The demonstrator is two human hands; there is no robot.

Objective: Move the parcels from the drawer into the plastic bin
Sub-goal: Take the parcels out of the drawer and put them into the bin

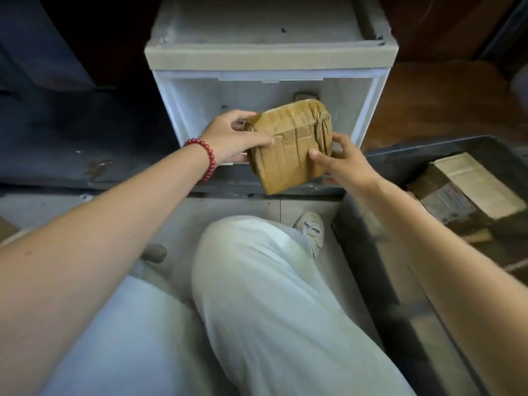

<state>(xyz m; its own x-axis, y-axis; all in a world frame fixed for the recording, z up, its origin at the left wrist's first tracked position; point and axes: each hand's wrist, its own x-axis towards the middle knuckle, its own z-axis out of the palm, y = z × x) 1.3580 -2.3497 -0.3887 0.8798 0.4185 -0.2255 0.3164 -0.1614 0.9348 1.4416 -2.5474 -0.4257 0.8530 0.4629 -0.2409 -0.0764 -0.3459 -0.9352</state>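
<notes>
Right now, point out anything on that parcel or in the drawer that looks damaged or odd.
The brown taped parcel, gripped by the left hand and right hand above the drawer, has wrinkled tape and wrapping bunched at its right end. It looks roughly wrapped, not torn. Nothing else stands out.

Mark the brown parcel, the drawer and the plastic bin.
brown parcel (291, 144): head view, middle of its taped front face.
drawer (168, 110): head view, its white left wall.
plastic bin (414, 158): head view, its dark far wall.
</notes>
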